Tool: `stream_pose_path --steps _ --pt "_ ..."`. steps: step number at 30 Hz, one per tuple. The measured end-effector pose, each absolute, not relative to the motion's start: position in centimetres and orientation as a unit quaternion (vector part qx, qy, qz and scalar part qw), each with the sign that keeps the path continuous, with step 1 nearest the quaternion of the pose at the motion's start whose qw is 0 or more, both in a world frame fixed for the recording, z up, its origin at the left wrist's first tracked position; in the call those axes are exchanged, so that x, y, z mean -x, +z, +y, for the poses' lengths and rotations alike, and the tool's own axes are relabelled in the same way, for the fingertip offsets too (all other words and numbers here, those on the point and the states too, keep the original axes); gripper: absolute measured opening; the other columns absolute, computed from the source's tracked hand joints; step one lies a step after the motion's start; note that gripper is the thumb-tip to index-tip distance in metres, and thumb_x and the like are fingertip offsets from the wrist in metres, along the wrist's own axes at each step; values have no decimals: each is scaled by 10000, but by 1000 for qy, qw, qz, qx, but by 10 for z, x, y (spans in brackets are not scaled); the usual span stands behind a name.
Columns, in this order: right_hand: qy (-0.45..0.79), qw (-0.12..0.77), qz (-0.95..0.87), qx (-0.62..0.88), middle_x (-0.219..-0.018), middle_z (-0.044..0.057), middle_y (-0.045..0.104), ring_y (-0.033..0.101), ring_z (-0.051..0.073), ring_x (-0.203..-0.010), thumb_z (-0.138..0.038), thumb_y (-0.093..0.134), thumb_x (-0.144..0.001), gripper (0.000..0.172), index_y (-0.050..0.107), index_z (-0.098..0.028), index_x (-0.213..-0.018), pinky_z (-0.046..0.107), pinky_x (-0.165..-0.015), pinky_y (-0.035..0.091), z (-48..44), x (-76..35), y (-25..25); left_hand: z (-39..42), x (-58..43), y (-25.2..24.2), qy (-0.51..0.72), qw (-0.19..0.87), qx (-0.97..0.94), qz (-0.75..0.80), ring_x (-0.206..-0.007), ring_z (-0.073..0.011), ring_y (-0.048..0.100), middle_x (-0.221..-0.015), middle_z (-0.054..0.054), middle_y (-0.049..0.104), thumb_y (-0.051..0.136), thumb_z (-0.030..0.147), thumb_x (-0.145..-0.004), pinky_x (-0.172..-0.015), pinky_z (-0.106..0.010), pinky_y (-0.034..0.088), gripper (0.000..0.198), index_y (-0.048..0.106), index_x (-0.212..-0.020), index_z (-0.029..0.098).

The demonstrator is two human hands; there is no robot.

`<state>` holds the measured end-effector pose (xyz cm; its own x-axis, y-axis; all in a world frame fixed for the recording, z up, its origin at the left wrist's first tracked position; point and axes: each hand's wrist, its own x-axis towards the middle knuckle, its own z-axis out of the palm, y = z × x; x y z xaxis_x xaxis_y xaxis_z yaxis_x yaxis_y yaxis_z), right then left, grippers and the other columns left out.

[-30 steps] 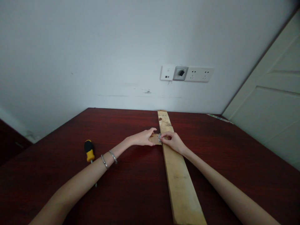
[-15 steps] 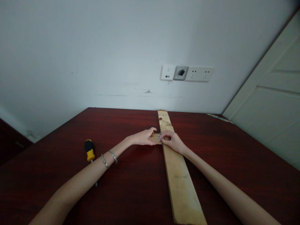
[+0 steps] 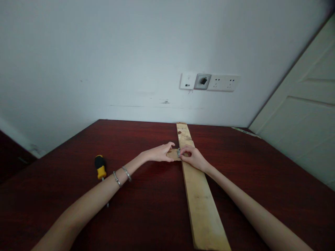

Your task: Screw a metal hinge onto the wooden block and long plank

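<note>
A long pale wooden board point(image 3: 202, 198) lies on the dark red tabletop, running from the near edge toward the wall. A short piece of wood point(image 3: 173, 155) meets its left side. My left hand point(image 3: 161, 152) grips the short piece's outer end, thumb at the near side and fingers at the far side. Where the two woods meet sits a small silvery metal fitting point(image 3: 179, 152), perhaps a hinge. The fingertips of my right hand point(image 3: 193, 157) are pinched at this fitting, and that hand rests over the board. Fine details of the fitting are hidden by the fingers.
A screwdriver point(image 3: 100, 168) with a black and yellow handle lies left, its shaft partly under my left forearm. The white wall point(image 3: 131, 62) with a row of sockets point(image 3: 222, 83) borders the table's far edge. A pale door point(image 3: 309, 111) stands at right.
Both hands and the woods stay almost in place. The right fingertips have shifted very slightly at the metal fitting, which shows a little differently.
</note>
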<state>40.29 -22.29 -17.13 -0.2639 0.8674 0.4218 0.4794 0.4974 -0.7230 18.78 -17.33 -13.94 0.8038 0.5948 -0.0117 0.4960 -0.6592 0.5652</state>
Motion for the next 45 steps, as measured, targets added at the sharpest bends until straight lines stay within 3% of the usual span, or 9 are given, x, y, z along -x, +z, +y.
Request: stream_pose_path --steps 20,25,28,35,45 --pt "267 414 -748 444 -1012 60 563 552 209 -981 -220 679 -680 26 698 -213 -697 384 -919 419 -220 -407 -175 -174 -188 -138 87 281 -912 287 -1157 -289 527 -1281 -168 502 684 311 -755 -953 -378 422 645 347 -1282 154" --pt "308 414 -733 444 -1000 44 609 554 172 -852 -249 731 -635 151 719 -217 -781 319 -773 449 -217 -415 -172 -174 -188 -141 83 280 -912 290 -1172 -282 513 -1289 -182 482 688 297 -752 -979 -374 409 663 333 -1287 131" --pt "344 425 -703 455 -882 21 640 542 149 -734 -265 748 -616 223 705 -203 -826 290 -676 438 -215 -422 -170 -174 -189 -141 79 280 -912 290 -1167 -274 514 -1291 -182 474 680 282 -754 -984 -369 407 653 327 -1281 128" --pt "411 499 -599 473 -683 -17 592 449 98 -531 -332 651 -692 189 624 -178 -798 253 -524 340 -212 -430 -172 -176 -191 -143 76 277 -916 279 -1177 -274 505 -1286 -184 471 659 276 -766 -976 -355 412 641 319 -1284 113" --pt "450 523 -560 459 -589 -42 540 435 90 -500 -287 666 -652 158 641 -167 -752 247 -504 291 -211 -430 -174 -177 -191 -144 63 260 -918 294 -1179 -293 499 -1280 -201 471 638 290 -774 -994 -386 404 686 302 -1340 96"
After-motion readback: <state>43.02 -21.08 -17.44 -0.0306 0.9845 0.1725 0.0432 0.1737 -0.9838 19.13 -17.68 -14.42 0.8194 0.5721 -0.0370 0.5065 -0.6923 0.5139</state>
